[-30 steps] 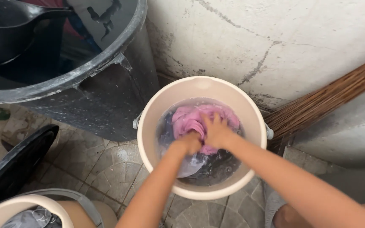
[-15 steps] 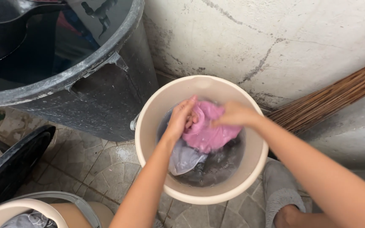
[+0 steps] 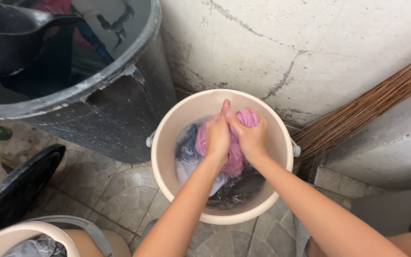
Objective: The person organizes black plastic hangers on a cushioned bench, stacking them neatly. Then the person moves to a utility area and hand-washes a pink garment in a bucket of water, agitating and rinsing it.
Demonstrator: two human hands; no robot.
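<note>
Both hands, left hand (image 3: 218, 135) and right hand (image 3: 251, 138), are gripping the pink cloth (image 3: 236, 157) in the cream bucket (image 3: 167, 123); rubbing is best kept low over the water.

Tiled floor (image 3: 120, 190) w/ cream bucket (image 3: 177, 123), big grey tub (image 3: 120, 109), black lid (image 3: 20, 185) on it.

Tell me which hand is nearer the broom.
Right. The right hand grips the pink cloth on the side of the bucket facing the broom; the left hand presses against it on the far side, toward the grey bin.
</note>
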